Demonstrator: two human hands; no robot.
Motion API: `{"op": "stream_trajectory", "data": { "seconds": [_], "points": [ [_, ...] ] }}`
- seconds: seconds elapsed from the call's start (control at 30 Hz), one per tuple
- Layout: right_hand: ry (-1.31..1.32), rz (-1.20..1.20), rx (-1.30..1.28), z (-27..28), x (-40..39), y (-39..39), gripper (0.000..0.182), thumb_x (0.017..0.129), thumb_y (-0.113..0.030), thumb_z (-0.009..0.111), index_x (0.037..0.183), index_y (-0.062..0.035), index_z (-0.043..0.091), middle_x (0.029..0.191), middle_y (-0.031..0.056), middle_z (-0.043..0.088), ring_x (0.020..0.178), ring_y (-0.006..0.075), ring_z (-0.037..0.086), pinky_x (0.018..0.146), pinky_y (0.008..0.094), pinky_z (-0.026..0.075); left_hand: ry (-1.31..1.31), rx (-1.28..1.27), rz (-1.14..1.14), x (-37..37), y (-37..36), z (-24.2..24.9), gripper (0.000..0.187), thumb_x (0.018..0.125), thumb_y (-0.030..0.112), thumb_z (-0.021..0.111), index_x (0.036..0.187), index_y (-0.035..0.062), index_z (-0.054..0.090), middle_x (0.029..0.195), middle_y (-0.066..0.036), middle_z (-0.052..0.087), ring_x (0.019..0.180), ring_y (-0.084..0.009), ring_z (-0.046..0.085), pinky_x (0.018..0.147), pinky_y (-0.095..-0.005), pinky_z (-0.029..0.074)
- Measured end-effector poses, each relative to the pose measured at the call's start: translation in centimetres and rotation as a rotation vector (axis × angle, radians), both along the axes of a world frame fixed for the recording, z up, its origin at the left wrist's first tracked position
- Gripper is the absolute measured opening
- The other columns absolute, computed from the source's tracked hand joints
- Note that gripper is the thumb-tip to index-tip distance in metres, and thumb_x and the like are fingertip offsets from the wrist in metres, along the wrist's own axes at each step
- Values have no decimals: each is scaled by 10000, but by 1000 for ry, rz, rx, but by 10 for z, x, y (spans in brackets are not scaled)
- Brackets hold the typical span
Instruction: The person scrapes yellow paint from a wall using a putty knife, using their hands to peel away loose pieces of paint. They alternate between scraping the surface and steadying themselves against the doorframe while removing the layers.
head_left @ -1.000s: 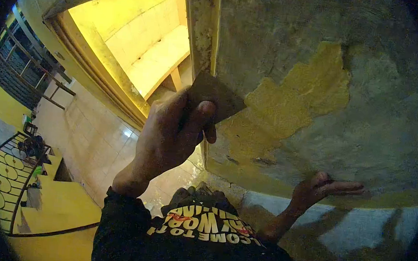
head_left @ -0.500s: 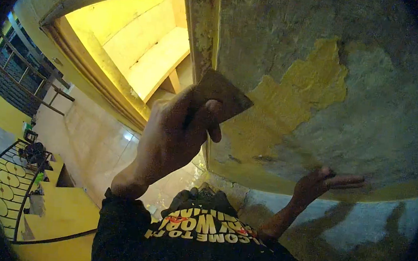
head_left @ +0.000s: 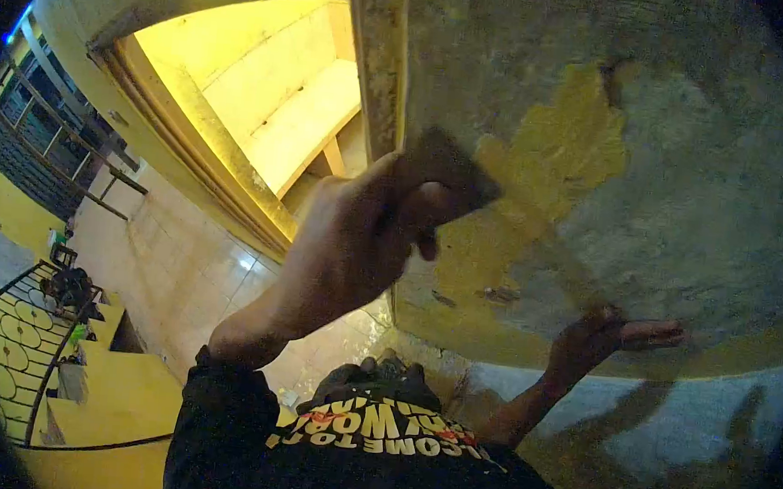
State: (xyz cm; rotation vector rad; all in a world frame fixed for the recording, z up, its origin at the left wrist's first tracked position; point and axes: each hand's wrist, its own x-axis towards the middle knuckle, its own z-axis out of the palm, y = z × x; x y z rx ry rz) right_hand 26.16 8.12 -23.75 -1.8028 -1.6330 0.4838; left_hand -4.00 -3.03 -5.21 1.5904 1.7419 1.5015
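My left hand (head_left: 356, 223) grips a flat, dark, squarish scraper plate (head_left: 447, 175), its corner pointing right at the wall. Beside the plate, a ragged yellow paint patch (head_left: 560, 152) shows on the grey wall (head_left: 707, 205). Lower right, my right hand (head_left: 619, 336) is near or against the lower part of the wall, with its fingers stretched out to the right and nothing seen in it. Whether its palm touches the surface cannot be made out.
A doorway frame (head_left: 188, 137) opens at upper left onto a brightly lit yellow room. Tiled floor (head_left: 180, 246) lies below it. At far left are a metal railing (head_left: 20, 344), a yellow ledge (head_left: 118, 393) and a wooden frame (head_left: 59, 145).
My left hand has shifted slightly right with the plate, which now overlaps the yellow patch's left side. The fingers of my right hand look closer together. The view has shifted a little.
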Motion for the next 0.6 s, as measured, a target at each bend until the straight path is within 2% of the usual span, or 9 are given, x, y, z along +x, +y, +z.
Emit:
{"op": "stream_trajectory", "data": {
  "seconds": [0.03, 0.13, 0.2, 0.23, 0.3, 0.33, 0.4, 0.5, 0.6],
  "points": [
    [4, 24, -83, -3, 3, 4, 747, 876, -568, 357, 1300, 19, 173, 1309, 256, 174, 1229, 337, 174, 1022, 455, 128, -2, 12, 23, -3, 0, -6, 289, 939, 261, 448, 993, 13, 586, 626, -34, 604, 506, -90, 523, 463, -240, 411],
    [-90, -18, 258, 8, -19, -2, 589, 888, -536, 363, 1046, 31, 377, 978, 187, 377, 901, 309, 344, 890, 455, 254, 3, -59, 65, -3, 4, 1, 288, 938, 259, 451, 989, 9, 585, 630, -50, 603, 521, -94, 545, 483, -246, 434],
    [-150, -13, 337, 19, -15, -15, 571, 892, -526, 365, 961, 35, 446, 868, 164, 444, 791, 300, 400, 846, 455, 296, 43, -153, 34, 0, -1, 9, 293, 940, 264, 449, 989, 11, 589, 629, -51, 602, 519, -94, 541, 481, -245, 428],
    [-151, 89, 158, 32, -12, -13, 562, 889, -501, 379, 991, 45, 462, 933, 189, 469, 859, 318, 424, 884, 454, 289, 47, -143, 35, -1, -1, 7, 293, 940, 264, 449, 989, 11, 589, 629, -51, 602, 519, -94, 541, 481, -245, 428],
    [-152, 196, -39, 32, -5, -14, 556, 886, -477, 393, 1022, 55, 478, 997, 213, 494, 927, 335, 447, 922, 452, 282, 4, -45, 108, 1, -7, -5, 190, 915, 148, 482, 925, -23, 565, 586, -82, 596, 504, -144, 567, 485, -288, 439],
    [6, 186, -143, 20, -7, -13, 572, 884, -446, 418, 1134, 69, 395, 1187, 293, 298, 1097, 394, 318, 983, 494, 188, 18, -40, 101, 1, -3, -4, 190, 915, 148, 482, 925, -23, 565, 586, -82, 596, 504, -144, 567, 485, -288, 439],
    [147, 187, -254, 14, -9, -15, 629, 883, -415, 442, 1246, 82, 313, 1377, 373, 102, 1268, 452, 188, 1043, 536, 94, 44, 2, 43, 5, -2, -7, 299, 943, 257, 440, 983, 2, 591, 631, -63, 601, 514, -102, 537, 479, -253, 418],
    [-154, 43, -69, 15, -12, -18, 817, 860, -541, 400, 1385, 20, 123, 1421, 288, 101, 1339, 378, 69, 1071, 452, 69, -10, -107, 44, 3, -8, -2, 308, 940, 265, 446, 975, -5, 592, 623, -66, 603, 521, -102, 555, 484, -257, 427],
    [-36, -55, 181, -5, -22, -8, 861, 865, -532, 405, 1384, 27, 7, 1427, 290, -29, 1345, 383, -18, 1071, 488, 26, 19, 23, 89, 8, 3, -7, 306, 938, 270, 449, 976, 4, 597, 601, -49, 601, 516, -93, 559, 480, -257, 427]
  ]
}}
